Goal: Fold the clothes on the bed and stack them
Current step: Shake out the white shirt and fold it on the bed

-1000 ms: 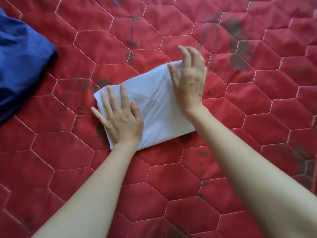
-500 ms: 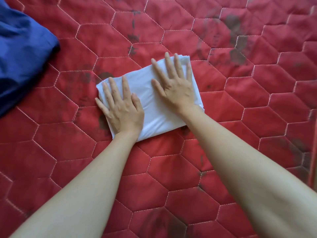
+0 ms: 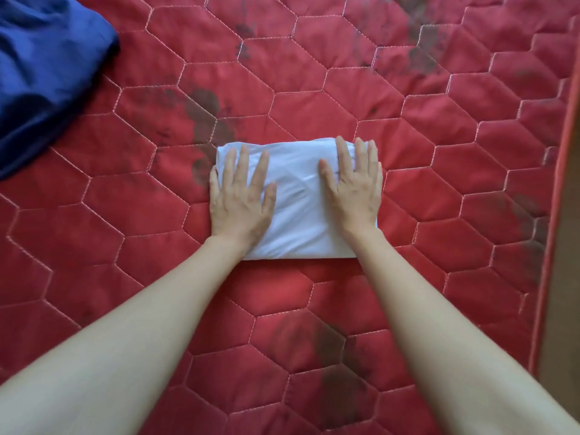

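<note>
The folded white cloth garment (image 3: 298, 211), a compact rectangle, lies flat near the middle of the bed, its near edge straight and its far edge slightly rounded. The left hand (image 3: 240, 196) presses its left end with straight, spread fingers, the little finger at the cloth's left edge; the right hand (image 3: 353, 191) lies flat on the right end, fingertips reaching the far right corner. Neither grasps anything. The red hexagon-quilted bed cover (image 3: 439, 171) stretches bare all around. A crumpled blue fabric garment (image 3: 40, 70) sits well apart at far left. The bed's piped edge (image 3: 555, 215) runs along the right.
</note>
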